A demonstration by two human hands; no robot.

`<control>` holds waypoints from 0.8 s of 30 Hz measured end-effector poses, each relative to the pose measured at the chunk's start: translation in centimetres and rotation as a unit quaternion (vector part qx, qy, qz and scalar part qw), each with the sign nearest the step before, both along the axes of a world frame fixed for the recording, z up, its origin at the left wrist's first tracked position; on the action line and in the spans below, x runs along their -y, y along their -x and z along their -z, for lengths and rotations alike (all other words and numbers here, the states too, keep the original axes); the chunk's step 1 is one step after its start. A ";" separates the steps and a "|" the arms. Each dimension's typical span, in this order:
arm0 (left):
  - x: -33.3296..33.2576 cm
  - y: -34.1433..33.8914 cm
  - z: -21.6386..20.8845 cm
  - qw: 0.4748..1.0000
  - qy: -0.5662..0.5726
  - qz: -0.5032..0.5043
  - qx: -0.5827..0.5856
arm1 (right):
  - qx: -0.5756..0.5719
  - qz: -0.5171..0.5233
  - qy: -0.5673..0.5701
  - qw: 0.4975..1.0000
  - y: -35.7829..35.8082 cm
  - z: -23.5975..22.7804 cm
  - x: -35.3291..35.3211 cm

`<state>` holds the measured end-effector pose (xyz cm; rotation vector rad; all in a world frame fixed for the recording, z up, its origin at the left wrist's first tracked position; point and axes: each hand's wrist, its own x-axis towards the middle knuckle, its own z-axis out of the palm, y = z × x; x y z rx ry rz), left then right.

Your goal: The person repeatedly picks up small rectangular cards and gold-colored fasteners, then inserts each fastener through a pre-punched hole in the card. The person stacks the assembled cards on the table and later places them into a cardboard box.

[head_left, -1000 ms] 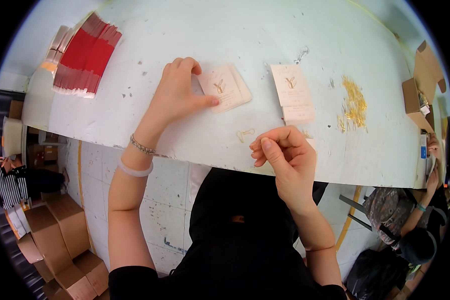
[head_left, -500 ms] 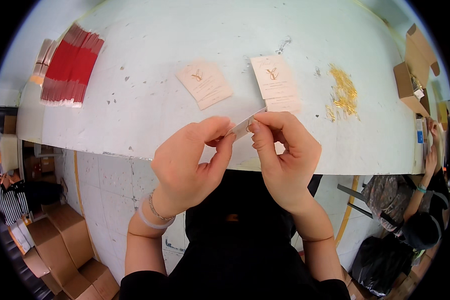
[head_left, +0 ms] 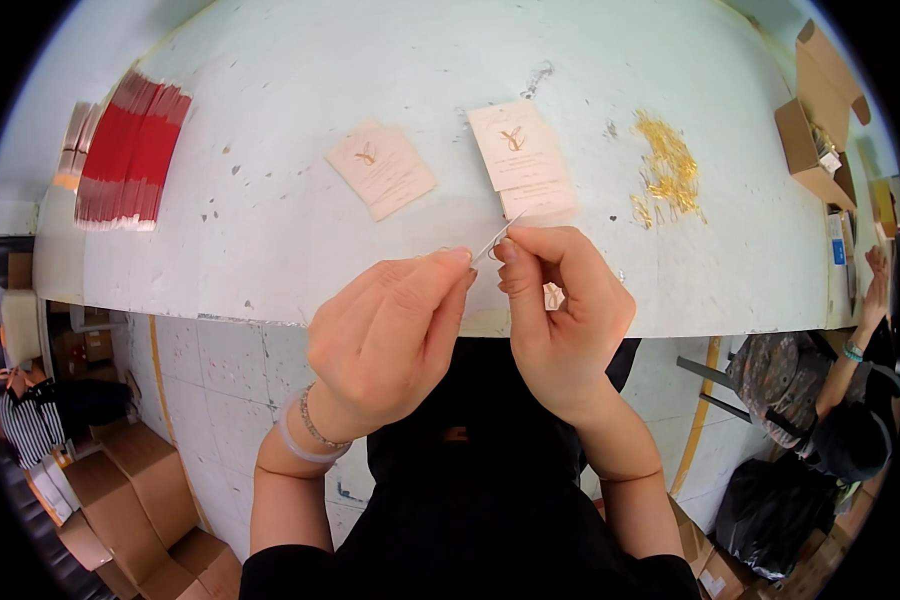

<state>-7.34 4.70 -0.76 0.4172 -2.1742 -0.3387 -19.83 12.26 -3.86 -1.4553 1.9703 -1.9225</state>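
Just above the table's near edge, my left hand (head_left: 390,325) pinches a thin pale card (head_left: 488,243), now turned almost edge-on. My right hand (head_left: 570,320) is closed at the card's far end, thumb and forefinger together on a small thin wire loop (head_left: 493,251). Whether the loop passes through the card cannot be made out. Beyond my hands lie two groups of cream printed cards: a fanned pile (head_left: 395,180) on the left and a stack (head_left: 520,150) on the right. Part of another printed card (head_left: 553,296) shows behind my right fingers.
Small gold wire pieces (head_left: 673,165) lie heaped on the white table (head_left: 270,200), right of the cards. Red flat packets (head_left: 135,150) are lined up at far left. An open carton (head_left: 815,150) stands at far right. A co-worker's arm (head_left: 850,360) reaches in there.
The card has turned from showing some of its face to nearly edge-on, with my left hand rolling over it. The view has shifted slightly, so the table items appear further left.
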 end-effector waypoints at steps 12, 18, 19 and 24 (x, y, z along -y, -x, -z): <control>-1.5 0.2 -0.9 0.990 0.086 0.089 0.068 | -0.012 -0.015 -0.050 0.999 2.1 -2.5 -2.3; -3.9 0.7 -0.2 0.955 -0.244 0.163 0.032 | 0.205 -0.140 -0.139 0.959 5.4 -3.9 -6.3; -4.0 1.4 0.2 0.932 -0.331 0.139 0.045 | 0.173 -0.120 -0.151 0.966 6.0 -3.4 -6.1; -2.6 3.6 4.1 0.859 -0.505 0.085 -0.005 | 0.076 -0.060 -0.205 0.974 7.4 -0.2 -2.9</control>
